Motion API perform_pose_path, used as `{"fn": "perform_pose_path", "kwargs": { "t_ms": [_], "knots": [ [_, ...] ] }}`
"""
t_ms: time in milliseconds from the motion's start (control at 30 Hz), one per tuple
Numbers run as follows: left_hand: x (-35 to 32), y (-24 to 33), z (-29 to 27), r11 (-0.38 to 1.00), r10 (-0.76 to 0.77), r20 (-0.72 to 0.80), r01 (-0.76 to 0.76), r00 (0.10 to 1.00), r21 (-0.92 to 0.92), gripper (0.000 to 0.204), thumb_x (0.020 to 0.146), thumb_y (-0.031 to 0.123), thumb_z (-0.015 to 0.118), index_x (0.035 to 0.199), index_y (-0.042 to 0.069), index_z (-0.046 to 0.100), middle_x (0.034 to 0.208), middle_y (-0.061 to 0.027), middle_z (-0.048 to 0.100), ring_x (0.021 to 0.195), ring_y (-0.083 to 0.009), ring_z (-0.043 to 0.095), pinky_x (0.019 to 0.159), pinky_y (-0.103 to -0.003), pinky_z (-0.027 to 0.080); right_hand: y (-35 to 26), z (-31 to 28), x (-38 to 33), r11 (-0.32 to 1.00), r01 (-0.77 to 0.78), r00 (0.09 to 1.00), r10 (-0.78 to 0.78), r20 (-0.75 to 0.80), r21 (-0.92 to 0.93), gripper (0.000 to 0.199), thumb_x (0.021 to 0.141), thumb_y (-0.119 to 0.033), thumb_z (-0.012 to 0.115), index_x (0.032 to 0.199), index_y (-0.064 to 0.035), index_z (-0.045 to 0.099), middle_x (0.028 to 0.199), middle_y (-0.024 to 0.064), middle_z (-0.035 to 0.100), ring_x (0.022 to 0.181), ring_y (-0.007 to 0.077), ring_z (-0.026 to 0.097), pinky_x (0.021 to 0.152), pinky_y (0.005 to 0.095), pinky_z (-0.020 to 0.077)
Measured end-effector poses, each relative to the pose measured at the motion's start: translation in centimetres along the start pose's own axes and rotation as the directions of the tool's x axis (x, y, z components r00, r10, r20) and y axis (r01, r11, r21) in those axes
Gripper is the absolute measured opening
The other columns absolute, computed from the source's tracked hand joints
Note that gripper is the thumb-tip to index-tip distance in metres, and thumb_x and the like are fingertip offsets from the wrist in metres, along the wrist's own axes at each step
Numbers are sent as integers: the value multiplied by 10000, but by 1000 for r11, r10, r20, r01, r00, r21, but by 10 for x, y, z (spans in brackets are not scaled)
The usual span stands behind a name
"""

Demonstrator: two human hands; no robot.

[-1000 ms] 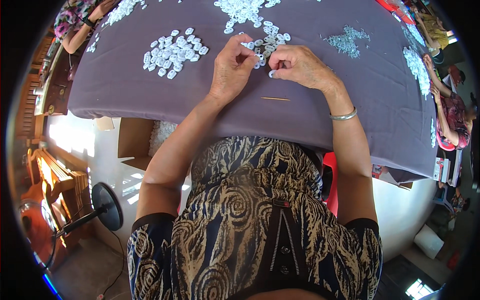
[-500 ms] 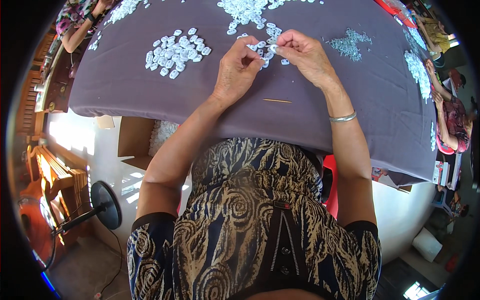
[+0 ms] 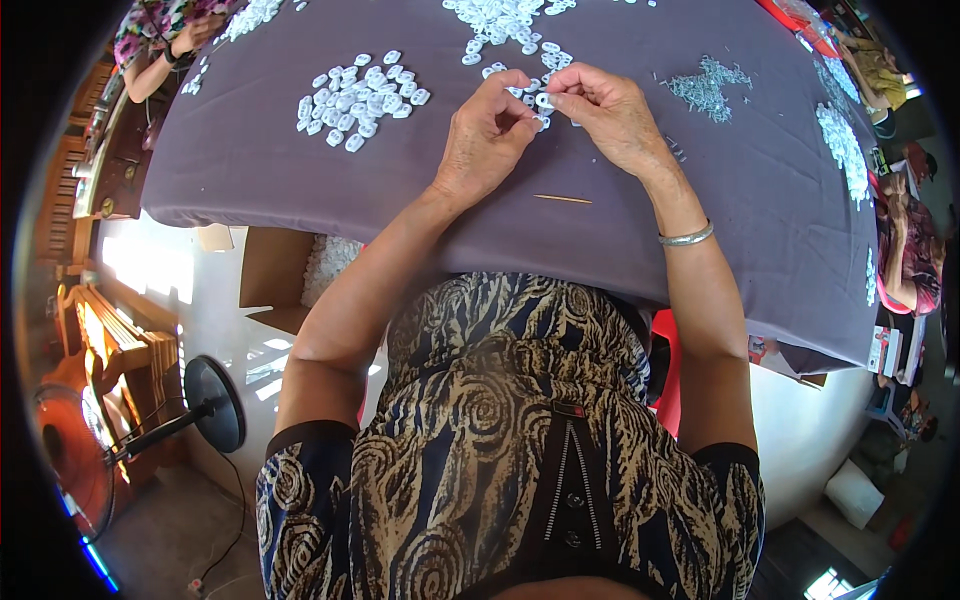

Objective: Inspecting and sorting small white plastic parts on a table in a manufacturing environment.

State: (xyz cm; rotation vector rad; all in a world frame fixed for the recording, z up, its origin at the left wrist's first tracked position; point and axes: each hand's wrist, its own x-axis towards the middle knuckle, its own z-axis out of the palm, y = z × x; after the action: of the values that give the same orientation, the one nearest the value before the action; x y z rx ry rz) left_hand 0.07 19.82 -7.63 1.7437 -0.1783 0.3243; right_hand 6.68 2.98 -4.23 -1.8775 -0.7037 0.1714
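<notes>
- My left hand (image 3: 487,140) and right hand (image 3: 612,118) meet over the worktop (image 3: 420,190), fingers of both pinched closed on one small white piece (image 3: 543,101) held between the fingertips, just above the purple cloth.
- The piece is tiny and smooth-looking; I judge that if either pinch loosens it could drop and get lost among the scattered white pieces (image 3: 545,55) right under my hands.
- A sideways sweep of my left wrist could scatter the sorted pile of white pieces (image 3: 357,98) lying near it.
- The thin wooden stick (image 3: 561,199) lies just below my hands, close to the edge nearest me; a nudge from a forearm might roll it off onto the floor.
- The heap of small grey metal bits (image 3: 708,85) sits to my right, apart from my hand; a reach across could mix it with the white ones.
- The cloth hangs over the edge, so tugging it could shift every pile.
- Around me: a standing fan (image 3: 75,455) on the floor at my left, a cardboard box (image 3: 275,275) under the worktop, other people seated at the far sides.
</notes>
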Motion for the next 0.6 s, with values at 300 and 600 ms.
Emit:
{"fn": "perform_pose_path", "kwargs": {
  "t_ms": [300,600],
  "knots": [
    [0,1,-2,1000,-6,8,6,1000,20,362,846,-33,601,1190,30,507,777,11,620,728,-51,560,688,-210,463,-1,1,1,1000,4,1000,-4,-14,-16,74,883,-80,621,931,-33,651,754,-52,574,669,27,486,600,201,416],
    [1,-4,2,999,31,-57,-32,998,-14,365,805,2,652,1152,19,539,762,-38,640,689,-100,601,662,-253,509,-2,4,-1,999,36,999,-36,21,19,63,905,-62,599,947,-27,631,783,-68,548,680,15,456,594,178,380]
  ]
}}
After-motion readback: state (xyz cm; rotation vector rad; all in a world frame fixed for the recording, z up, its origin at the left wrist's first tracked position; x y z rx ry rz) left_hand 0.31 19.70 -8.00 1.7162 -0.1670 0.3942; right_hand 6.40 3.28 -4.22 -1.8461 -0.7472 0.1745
